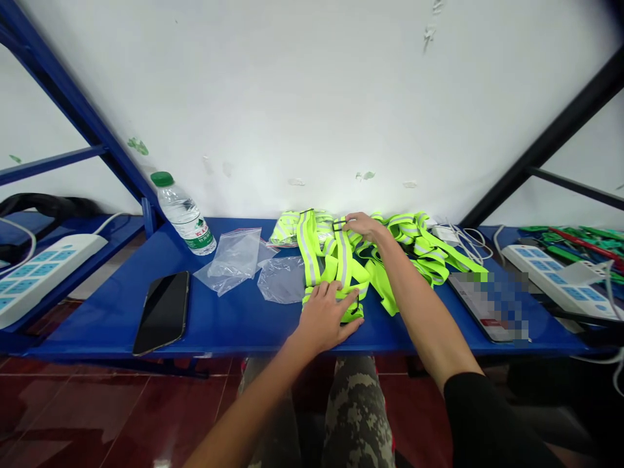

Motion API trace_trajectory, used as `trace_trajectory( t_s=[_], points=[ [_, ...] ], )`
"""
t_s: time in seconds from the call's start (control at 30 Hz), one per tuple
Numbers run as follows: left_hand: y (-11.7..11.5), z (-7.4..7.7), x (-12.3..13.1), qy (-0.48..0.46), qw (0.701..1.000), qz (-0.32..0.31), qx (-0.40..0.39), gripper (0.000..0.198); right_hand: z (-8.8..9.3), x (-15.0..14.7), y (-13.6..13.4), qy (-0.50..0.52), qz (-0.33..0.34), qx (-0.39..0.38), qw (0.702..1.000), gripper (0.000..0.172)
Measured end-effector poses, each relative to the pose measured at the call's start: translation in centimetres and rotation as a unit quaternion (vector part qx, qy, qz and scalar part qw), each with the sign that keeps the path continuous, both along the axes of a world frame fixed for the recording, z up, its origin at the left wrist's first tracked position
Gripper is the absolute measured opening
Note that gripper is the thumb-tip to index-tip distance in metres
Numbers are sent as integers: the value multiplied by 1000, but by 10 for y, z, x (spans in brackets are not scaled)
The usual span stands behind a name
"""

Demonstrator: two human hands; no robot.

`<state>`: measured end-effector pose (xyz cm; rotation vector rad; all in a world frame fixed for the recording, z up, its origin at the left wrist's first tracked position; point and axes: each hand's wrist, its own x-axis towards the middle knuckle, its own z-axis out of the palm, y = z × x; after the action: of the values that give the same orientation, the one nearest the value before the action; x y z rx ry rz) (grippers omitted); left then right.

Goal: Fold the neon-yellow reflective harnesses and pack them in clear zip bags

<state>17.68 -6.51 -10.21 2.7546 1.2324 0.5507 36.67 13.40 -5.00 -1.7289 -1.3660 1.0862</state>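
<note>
Head view: A yellow-green reflective strap harness (344, 260) lies at the middle of the blue table (234, 328), near the front edge. Its long axis runs from the front edge toward the wall (312, 110); two striped strands lie side by side, and the black buckle (338, 225) sits at the wall end. The left hand (324, 315) presses the folded near end, fingers slightly apart, thumb spread. The right hand (363, 225) touches the buckle end, fingers extended; whether they pinch it cannot be told. Count: one bottle (188, 218), one black phone (163, 312), two power strips (51, 273), at least two clear bags (283, 279). Right of the harness lies one strap pile (419, 247).
</note>
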Motion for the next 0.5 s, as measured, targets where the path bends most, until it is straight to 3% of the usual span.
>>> trace_trajectory(
  t_s=[0.1, 0.2, 0.27, 0.33, 0.4, 0.43, 0.5],
  points=[
    [-3, 0, -4, -12, 1000, -7, 8, 53, 17, -2, -3, 108, 35, 78, 990, 33],
    [-5, 0, -7, -18, 1000, -8, 17, 52, 33, -13, 0, 279, 160, 194, 927, 33],
    [-5, 0, -7, -17, 1000, -6, 19, 51, 35, -27, 5, 306, 223, 197, 904, 32],
    [-5, 0, -6, -11, 1000, -2, 18, 50, 30, -40, 10, 237, 227, 166, 930, 29],
    [-4, -1, -3, -5, 1000, 6, 17, 48, 21, -49, 12, 77, 179, 174, 965, 27],
    [-3, -2, -2, -2, 1000, 12, 18, 47, 16, -49, 10, -17, 138, 202, 970, 28],
    [-2, -2, 1, 4, 999, 24, 23, 45, 10, -45, 0, -181, 52, 271, 944, 34]
  ],
)
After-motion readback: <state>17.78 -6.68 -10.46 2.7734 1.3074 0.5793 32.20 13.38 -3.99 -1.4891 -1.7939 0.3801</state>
